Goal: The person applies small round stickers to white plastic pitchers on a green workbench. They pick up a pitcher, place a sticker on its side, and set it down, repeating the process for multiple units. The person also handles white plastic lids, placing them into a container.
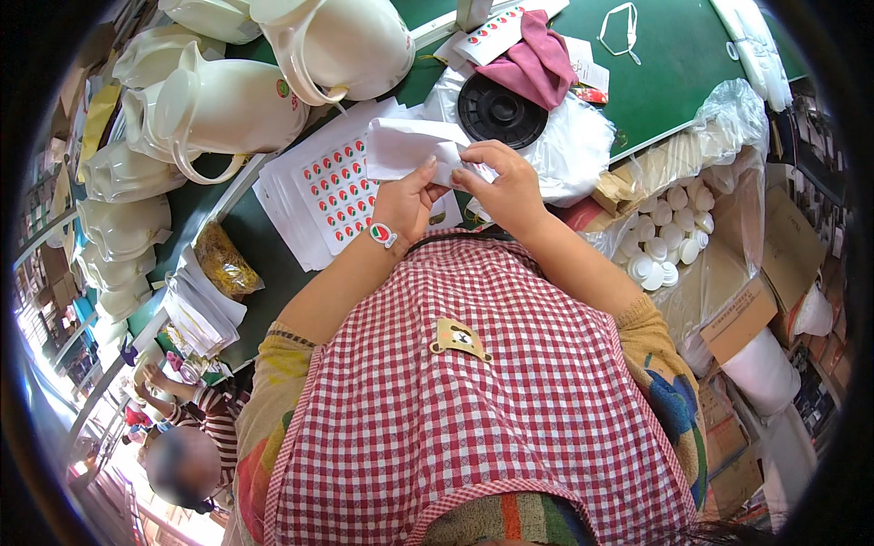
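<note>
A folded sheet of white paper (396, 150) is held up in front of me between both hands. My left hand (402, 205) pinches its lower edge, thumb on top. My right hand (506, 187) grips its right end with the fingers bent; what lies under those fingertips is hidden. A round red, green and white sticker (383, 235) is stuck on my left wrist. Below the paper, a stack of sticker sheets (319, 196) printed with rows of red and green marks lies on the green table (669, 41).
Cream plastic pitchers (228, 109) stand in rows at the left. Beyond my hands are a black round lid (503, 109), a pink cloth (537, 64) and clear plastic bags (578, 150). A carton of white caps (665, 232) stands right. A person (187, 455) works at lower left.
</note>
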The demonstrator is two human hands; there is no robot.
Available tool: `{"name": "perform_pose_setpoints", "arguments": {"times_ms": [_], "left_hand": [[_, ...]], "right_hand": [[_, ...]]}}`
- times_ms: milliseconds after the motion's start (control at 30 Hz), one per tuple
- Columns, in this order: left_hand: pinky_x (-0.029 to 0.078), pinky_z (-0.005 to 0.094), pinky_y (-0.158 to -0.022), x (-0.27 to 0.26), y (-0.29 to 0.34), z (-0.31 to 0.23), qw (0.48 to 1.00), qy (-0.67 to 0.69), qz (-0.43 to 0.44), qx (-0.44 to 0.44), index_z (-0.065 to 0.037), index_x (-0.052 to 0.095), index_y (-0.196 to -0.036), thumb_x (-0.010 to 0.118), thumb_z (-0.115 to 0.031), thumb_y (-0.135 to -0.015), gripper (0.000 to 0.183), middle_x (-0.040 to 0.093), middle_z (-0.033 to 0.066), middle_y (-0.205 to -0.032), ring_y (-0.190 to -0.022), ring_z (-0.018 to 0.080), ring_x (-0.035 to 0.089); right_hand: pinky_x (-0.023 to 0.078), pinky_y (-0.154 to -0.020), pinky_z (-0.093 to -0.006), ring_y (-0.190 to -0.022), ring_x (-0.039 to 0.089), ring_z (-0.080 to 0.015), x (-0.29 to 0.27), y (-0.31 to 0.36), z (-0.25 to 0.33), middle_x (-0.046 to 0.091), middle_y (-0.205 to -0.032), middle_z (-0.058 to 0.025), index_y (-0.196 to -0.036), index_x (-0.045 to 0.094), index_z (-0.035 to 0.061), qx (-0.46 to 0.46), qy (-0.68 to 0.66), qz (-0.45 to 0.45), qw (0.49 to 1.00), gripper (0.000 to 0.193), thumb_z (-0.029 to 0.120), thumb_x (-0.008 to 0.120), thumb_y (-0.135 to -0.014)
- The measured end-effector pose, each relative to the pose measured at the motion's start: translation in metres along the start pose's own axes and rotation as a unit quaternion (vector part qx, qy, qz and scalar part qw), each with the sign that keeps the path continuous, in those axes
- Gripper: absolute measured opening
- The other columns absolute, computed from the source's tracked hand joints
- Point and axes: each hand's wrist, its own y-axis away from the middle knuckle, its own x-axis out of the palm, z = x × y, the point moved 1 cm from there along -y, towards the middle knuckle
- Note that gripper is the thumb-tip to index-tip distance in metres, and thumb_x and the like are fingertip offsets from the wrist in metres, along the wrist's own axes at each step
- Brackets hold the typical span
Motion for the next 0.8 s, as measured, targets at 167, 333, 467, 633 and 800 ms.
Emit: {"name": "perform_pose_setpoints", "arguments": {"times_ms": [167,333,467,633,800], "left_hand": [[0.055,0.0367,-0.084,0.009,0.005,-0.004,1.0,-0.026,-0.007,0.013,-0.001,0.051,-0.122,0.058,-0.006,-0.093,0.031,0.061,0.0123,-0.115,-0.1,0.024,0.063],[0.056,0.0334,-0.082,0.002,0.003,0.0,0.999,-0.026,-0.014,0.015,-0.001,0.052,-0.121,0.063,-0.004,-0.09,0.033,0.061,0.0108,-0.113,-0.099,0.0221,0.063],[0.054,0.0338,-0.082,0.004,0.004,0.0,0.999,-0.022,-0.018,0.032,-0.004,0.055,-0.118,0.067,-0.001,-0.086,0.034,0.062,0.0089,-0.109,-0.096,0.0207,0.063],[0.055,0.0317,-0.078,0.001,0.003,0.001,0.999,-0.022,-0.029,0.032,-0.004,0.055,-0.116,0.068,0.0,-0.085,0.033,0.063,0.0088,-0.107,-0.094,0.0207,0.063],[0.055,0.0327,-0.079,0.009,0.007,-0.002,0.998,-0.036,-0.027,0.041,-0.003,0.055,-0.116,0.066,-0.002,-0.087,0.032,0.063,0.0094,-0.108,-0.094,0.0212,0.063]], "right_hand": [[0.051,-0.073,-0.0361,-0.082,0.066,-0.0284,0.0,-0.002,0.002,0.068,-0.09,-0.0099,-0.086,0.068,0.0036,-0.051,0.045,-0.002,0.998,0.016,0.016,0.073,-0.076],[0.053,-0.073,-0.0345,-0.083,0.067,-0.0285,0.0,-0.005,0.002,0.069,-0.09,-0.0113,-0.086,0.068,0.0017,-0.074,0.066,0.03,0.995,0.014,0.011,0.072,-0.077],[0.052,-0.07,-0.0367,-0.081,0.065,-0.0285,0.002,-0.005,0.0,0.068,-0.089,-0.0099,-0.084,0.068,0.0041,-0.073,0.022,0.044,0.996,0.014,0.016,0.069,-0.078],[0.052,-0.071,-0.0359,-0.081,0.066,-0.0289,0.004,-0.003,-0.003,0.068,-0.088,-0.0107,-0.085,0.068,0.003,-0.011,-0.028,0.048,0.998,0.013,0.014,0.065,-0.08],[0.051,-0.07,-0.0345,-0.079,0.066,-0.027,0.005,-0.002,-0.01,0.068,-0.087,-0.0112,-0.086,0.069,0.0024,0.009,-0.032,0.044,0.998,0.012,0.013,0.064,-0.081]]}}
